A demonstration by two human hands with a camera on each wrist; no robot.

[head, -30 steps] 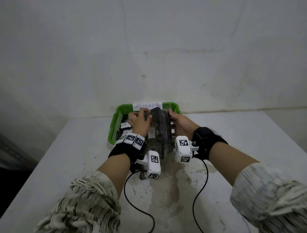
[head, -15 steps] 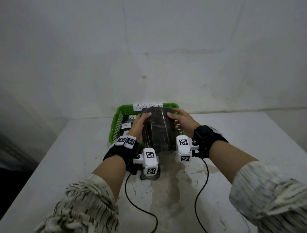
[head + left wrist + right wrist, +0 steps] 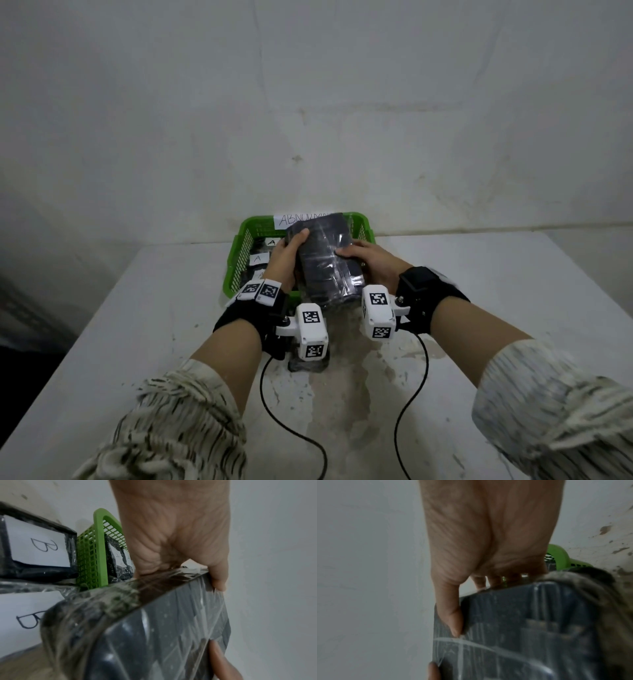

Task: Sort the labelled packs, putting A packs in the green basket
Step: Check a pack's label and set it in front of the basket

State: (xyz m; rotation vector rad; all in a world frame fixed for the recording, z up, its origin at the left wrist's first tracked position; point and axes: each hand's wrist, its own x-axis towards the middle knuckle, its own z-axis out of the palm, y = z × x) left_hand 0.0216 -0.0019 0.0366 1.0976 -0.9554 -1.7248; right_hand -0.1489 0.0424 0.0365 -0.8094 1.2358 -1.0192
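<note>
A dark pack wrapped in clear film (image 3: 322,260) is held between both hands just in front of and over the green basket (image 3: 239,260); its label side faces away from me. My left hand (image 3: 287,253) grips the pack's left edge (image 3: 154,588), thumb on top. My right hand (image 3: 363,257) grips its right edge (image 3: 513,608), thumb on the face. Inside the basket lie packs with white A labels (image 3: 258,258). In the left wrist view, packs labelled B (image 3: 39,543) lie outside the basket.
A white paper sign (image 3: 294,219) reading ABNORMAL hangs on the basket's far rim, against the wall. Another dark pack (image 3: 305,365) peeks out under my left wrist camera. The white table (image 3: 513,291) is stained in the middle; two black cables trail toward me.
The pack has turned from edge-on to showing its broad dark face and has risen slightly over the basket's near rim. Both hands have shifted round to its sides.
</note>
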